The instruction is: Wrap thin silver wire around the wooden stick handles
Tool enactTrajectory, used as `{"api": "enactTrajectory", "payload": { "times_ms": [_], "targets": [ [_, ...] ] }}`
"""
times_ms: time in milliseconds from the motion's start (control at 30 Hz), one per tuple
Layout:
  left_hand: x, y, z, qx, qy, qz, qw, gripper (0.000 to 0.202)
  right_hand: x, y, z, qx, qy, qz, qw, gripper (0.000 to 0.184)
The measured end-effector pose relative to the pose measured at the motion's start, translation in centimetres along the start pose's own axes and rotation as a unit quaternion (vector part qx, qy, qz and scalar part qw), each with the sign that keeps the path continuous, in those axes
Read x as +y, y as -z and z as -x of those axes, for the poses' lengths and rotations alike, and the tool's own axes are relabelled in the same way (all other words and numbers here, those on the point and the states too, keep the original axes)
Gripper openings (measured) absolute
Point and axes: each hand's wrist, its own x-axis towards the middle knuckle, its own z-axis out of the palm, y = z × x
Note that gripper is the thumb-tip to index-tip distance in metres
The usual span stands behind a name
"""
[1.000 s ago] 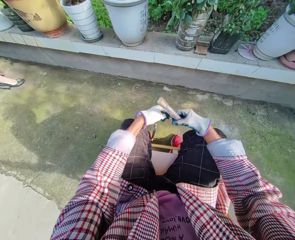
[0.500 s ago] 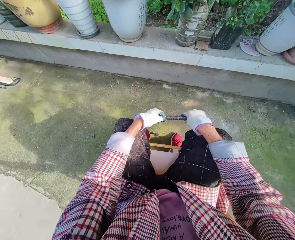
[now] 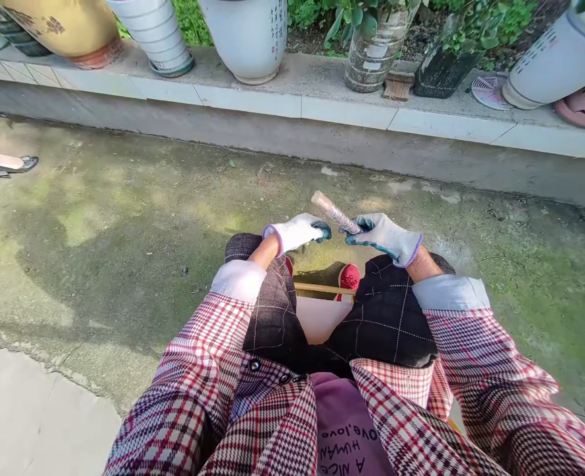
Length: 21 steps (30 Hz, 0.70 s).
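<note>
Your right hand (image 3: 385, 237): closed around wrapped stick (image 3: 338, 214). Your left hand (image 3: 299, 233): fingers curled narrow, near stick; cannot tell contents.

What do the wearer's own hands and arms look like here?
The left hand and right hand wear white gloves, purple-edged and partly coated blue-green. The left sleeve and right sleeve are checked in red, black and white, with pale, plain turned-back cuffs.
</note>
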Motion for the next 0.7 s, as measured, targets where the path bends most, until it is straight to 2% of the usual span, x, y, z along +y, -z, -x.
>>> {"api": "enactTrajectory", "payload": {
  "times_ms": [100, 200, 267, 300, 400, 467, 533, 600, 700],
  "targets": [
    [0.5, -0.1, 0.2, -0.005, -0.009, 0.017, 1.000, 0.013, -0.8, -0.2, 0.0, 0.082, -0.013, -0.037, 0.996, 0.046],
    [1.0, -0.1, 0.5, -0.016, -0.014, 0.027, 0.999, 0.014, -0.5, 0.0, -0.2, 0.168, -0.024, -0.058, 0.984, 0.051],
    [1.3, -0.1, 0.7, -0.041, -0.020, 0.054, 0.997, 0.015, 0.1, 0.5, -0.7, 0.214, -0.030, 0.008, 0.976, 0.048],
    [1.5, -0.2, 0.8, -0.059, -0.022, 0.081, 0.995, 0.015, 0.4, 0.7, -1.0, 0.222, -0.041, 0.083, 0.971, 0.046],
    [1.7, -0.2, 0.8, -0.084, -0.015, 0.177, 0.980, 0.016, 1.3, 1.1, -1.8, 0.173, -0.094, 0.330, 0.923, 0.034],
    [1.6, -0.3, 0.7, -0.053, 0.004, 0.169, 0.984, 0.016, 1.7, 0.8, -1.9, 0.113, -0.118, 0.395, 0.904, 0.024],
    [1.3, -0.2, 0.6, -0.016, 0.022, 0.112, 0.993, 0.015, 2.0, 0.3, -1.5, 0.071, -0.122, 0.384, 0.913, 0.012],
    [0.8, -0.1, 0.7, -0.002, 0.033, 0.067, 0.997, 0.012, 2.3, -0.1, -0.9, 0.041, -0.116, 0.360, 0.925, 0.005],
    [0.2, 0.3, 0.9, 0.000, 0.043, 0.052, 0.998, 0.010, 2.3, -0.3, 0.1, 0.030, -0.073, 0.292, 0.953, 0.021]
  ]
}}
